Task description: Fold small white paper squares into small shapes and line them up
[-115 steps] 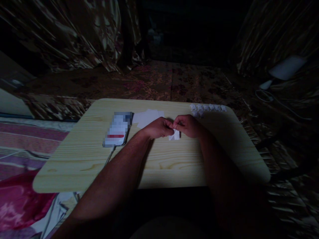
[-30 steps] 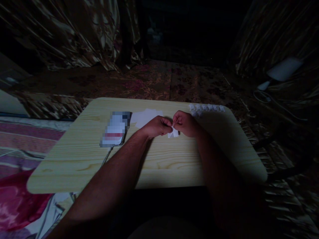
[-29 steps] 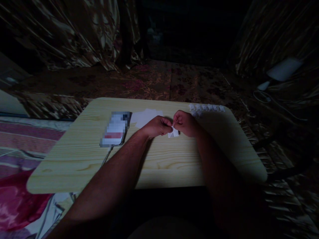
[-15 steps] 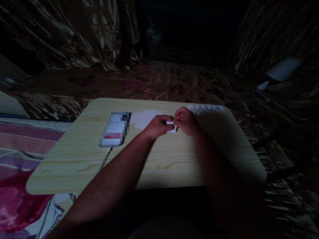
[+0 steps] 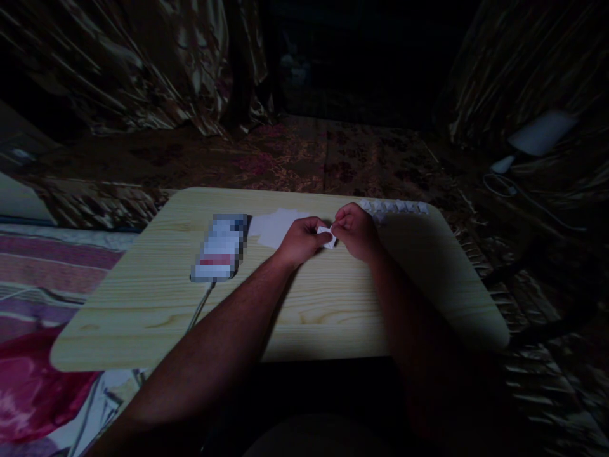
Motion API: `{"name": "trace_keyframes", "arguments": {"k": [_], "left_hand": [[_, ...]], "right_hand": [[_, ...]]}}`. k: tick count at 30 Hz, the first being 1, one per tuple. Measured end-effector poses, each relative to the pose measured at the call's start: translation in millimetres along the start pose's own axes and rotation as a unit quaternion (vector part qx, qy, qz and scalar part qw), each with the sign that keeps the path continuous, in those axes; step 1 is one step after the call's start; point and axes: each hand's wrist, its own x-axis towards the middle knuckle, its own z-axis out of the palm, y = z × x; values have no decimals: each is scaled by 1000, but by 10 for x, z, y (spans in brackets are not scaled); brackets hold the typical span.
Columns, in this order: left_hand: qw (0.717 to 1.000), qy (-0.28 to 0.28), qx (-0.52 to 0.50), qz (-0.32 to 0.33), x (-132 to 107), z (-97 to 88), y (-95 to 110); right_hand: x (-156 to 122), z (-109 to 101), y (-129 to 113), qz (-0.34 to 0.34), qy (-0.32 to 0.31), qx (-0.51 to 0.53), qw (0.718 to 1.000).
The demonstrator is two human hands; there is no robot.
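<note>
A small white piece of folded paper is pinched in my left hand, with the thumb lying over its face. My right hand is closed at the paper's upper right corner, thumb and fingertips pinching that edge. Behind my left hand several loose white paper sheets lie on the pale wooden table. Beyond my right hand stands a row of several small folded paper pieces near the table's far right edge. One more folded piece is partly hidden behind the right hand.
A phone, its screen blurred out, rests at the left of the table with a cable running off the front. A white lamp stands at the right beyond the table. Striped bedding lies at the left.
The folded paper has been tilted and turned slightly, with its lower edge now slanting. Both hands have shifted only a little.
</note>
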Motion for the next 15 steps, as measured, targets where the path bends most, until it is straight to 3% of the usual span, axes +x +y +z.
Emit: {"name": "trace_keyframes", "arguments": {"k": [9, 15], "left_hand": [[1000, 12, -25, -3, 19, -10, -13], [999, 8, 6, 46, 5, -7, 7]], "right_hand": [[-16, 49, -51, 6, 17, -21, 1000], [-18, 60, -56, -10, 54, -36, 998]]}}
